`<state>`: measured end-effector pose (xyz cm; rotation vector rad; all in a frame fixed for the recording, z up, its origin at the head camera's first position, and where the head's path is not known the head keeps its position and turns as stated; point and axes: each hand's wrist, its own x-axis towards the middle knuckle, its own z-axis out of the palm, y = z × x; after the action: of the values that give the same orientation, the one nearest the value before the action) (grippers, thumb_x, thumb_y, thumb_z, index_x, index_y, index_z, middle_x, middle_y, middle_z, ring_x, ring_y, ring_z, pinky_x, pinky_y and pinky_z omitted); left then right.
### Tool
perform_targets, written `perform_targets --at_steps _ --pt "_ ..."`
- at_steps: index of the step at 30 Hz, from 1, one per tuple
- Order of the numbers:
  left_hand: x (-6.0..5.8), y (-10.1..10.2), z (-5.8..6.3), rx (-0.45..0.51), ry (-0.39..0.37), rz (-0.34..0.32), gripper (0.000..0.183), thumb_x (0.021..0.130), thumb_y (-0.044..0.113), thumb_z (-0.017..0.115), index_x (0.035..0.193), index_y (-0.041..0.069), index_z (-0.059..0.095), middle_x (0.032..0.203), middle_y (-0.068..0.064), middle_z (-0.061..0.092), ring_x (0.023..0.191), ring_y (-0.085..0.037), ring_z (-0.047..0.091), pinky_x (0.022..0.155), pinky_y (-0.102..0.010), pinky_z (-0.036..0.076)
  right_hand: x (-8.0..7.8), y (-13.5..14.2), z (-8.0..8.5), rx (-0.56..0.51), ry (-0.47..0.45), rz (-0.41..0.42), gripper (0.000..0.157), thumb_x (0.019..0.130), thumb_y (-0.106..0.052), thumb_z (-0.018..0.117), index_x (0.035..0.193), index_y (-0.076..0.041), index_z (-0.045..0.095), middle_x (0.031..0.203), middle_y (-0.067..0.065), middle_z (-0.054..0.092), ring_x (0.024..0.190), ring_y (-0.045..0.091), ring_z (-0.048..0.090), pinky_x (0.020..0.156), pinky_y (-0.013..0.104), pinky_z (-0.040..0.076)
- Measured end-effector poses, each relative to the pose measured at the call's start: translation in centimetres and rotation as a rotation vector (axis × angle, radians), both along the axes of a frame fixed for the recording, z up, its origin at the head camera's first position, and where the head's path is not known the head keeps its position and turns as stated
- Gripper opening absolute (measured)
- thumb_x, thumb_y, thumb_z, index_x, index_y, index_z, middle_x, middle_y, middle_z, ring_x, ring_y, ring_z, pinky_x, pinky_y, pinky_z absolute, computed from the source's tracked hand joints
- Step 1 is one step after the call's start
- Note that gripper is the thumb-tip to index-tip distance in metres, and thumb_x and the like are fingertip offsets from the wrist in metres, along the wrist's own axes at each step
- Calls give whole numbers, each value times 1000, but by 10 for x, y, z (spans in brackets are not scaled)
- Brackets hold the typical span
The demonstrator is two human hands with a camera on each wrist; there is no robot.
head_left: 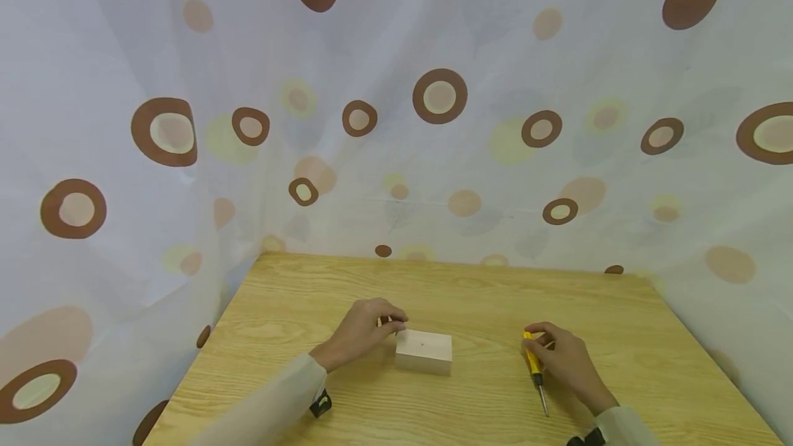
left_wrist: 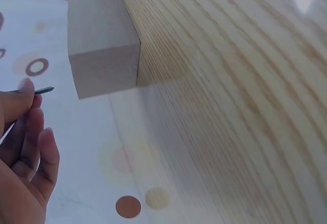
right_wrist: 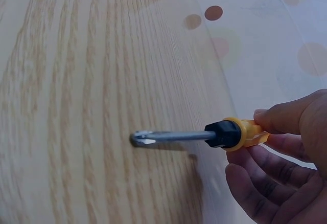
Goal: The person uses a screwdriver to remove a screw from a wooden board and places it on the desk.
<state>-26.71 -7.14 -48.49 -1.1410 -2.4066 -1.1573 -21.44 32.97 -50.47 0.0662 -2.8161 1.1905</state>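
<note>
A pale wooden block (head_left: 424, 362) lies on the table, with a small dark hole in its top face. My left hand (head_left: 369, 325) is at the block's far left corner. Between its thumb and finger it pinches a small metal screw (left_wrist: 45, 90), whose threaded end sticks out; the rest is hidden by the fingers. To the right of the block, my right hand (head_left: 566, 362) grips a screwdriver (head_left: 533, 361) by its yellow handle. The screwdriver's black collar and metal shaft (right_wrist: 179, 136) point down toward the near side, its tip close over the tabletop.
The wood-grain table (head_left: 297, 288) extends under both hands. A white curtain (head_left: 384, 40) with brown and beige circles hangs along its back and sides. Dark straps are on both wrists, below light sleeves (head_left: 266, 405).
</note>
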Motion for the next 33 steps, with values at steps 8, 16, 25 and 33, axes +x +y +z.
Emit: perform_targets --at_steps 8,16,25,33 --pt "2 -20 -1 6 -31 56 8 95 14 76 101 19 78 96 10 74 76 -3 61 68 -25 53 -1 2 -1 -1 -4 5 36 99 -21 71 128 0 65 93 7 71 68 16 65 56 29 54" --pt "3 -38 -8 -11 -47 91 7 96 15 75 100 10 78 95 10 73 76 -5 61 69 -25 53 0 3 -2 10 0 4 36 99 -21 71 128 1 66 92 6 71 68 16 65 57 29 54" --pt "5 -62 -11 -36 -81 160 8 97 15 74 101 9 78 95 10 72 74 -5 60 68 -27 52 0 6 -5 15 -10 -5 37 100 -24 70 128 0 66 92 6 71 70 16 65 58 29 54" --pt "8 -83 -20 -68 -91 215 7 95 14 76 99 10 79 91 9 73 70 -4 59 65 -25 52 0 7 -8 30 -2 -1 38 100 -25 71 127 0 66 93 5 72 68 15 64 56 29 52"
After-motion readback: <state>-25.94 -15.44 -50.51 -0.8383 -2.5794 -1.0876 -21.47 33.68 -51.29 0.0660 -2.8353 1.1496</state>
